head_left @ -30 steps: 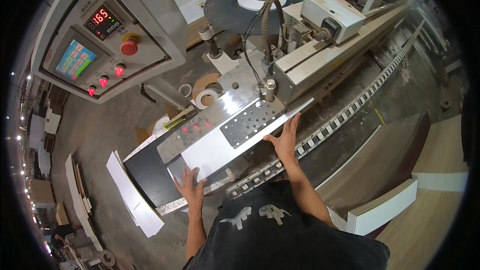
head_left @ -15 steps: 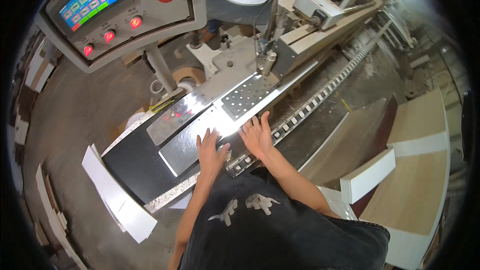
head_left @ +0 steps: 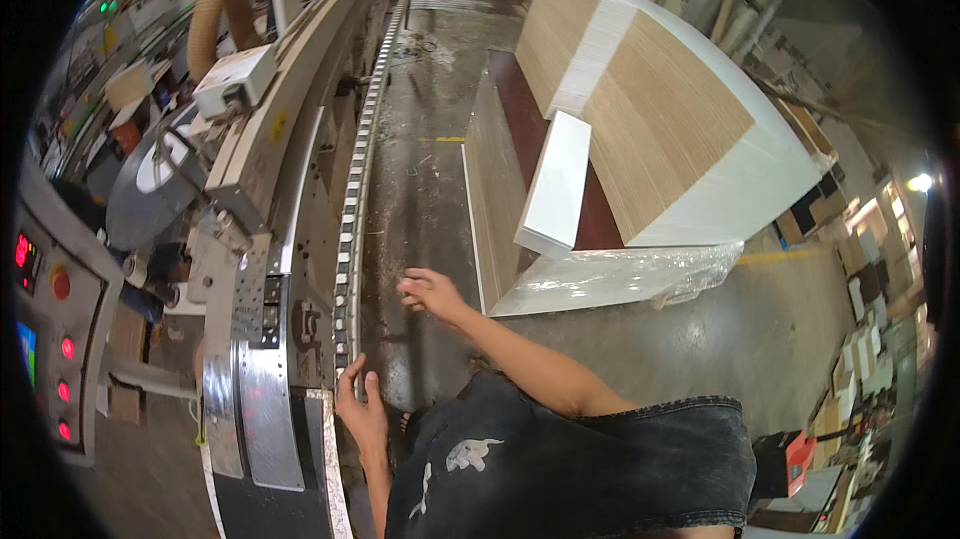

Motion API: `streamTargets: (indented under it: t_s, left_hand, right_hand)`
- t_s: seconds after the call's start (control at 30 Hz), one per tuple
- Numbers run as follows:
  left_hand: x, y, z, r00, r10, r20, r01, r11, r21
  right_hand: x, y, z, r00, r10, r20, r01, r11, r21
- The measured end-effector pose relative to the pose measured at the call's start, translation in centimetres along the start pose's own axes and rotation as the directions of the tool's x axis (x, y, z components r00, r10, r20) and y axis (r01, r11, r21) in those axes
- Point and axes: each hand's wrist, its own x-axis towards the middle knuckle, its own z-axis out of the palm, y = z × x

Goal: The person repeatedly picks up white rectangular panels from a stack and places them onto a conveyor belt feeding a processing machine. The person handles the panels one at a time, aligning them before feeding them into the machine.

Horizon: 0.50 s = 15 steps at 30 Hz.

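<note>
While facing along the machine, scene reads:
left hand [head_left: 360,407]: fingers curled on the roller rail [head_left: 352,239] edge of the edge-banding machine [head_left: 262,139], grasping nothing loose
right hand [head_left: 430,291]: open, empty, held over bare floor right of the rail
white panel [head_left: 555,184]: beyond right hand, leaning on stacked boards [head_left: 660,109]
control box [head_left: 45,339]: far left of left hand

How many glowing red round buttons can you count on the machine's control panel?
3. All sit on the grey control panel at the left edge: one large button above, two smaller ones below it. A fourth may be partly hidden lower down.
</note>
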Motion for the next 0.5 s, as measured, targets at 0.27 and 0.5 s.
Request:
streamTargets:
  t_s: [0.27, 0.5]
  left_hand:
    - [-1.2, 0.7, 8.1, 0.999, -0.016, 0.040, 0.020, 0.996, -0.090]
    - [-2.7, 4.8, 21.7, 0.977, -0.060, 0.204, 0.093, 0.984, -0.152]
  right_hand:
    - [-5.8, 0.3, -24.3, 0.443, -0.601, -0.665, -0.168, 0.673, -0.720]
    - [-5.7, 1.6, -33.9, 0.718, -0.435, -0.543, -0.001, 0.779, -0.627]
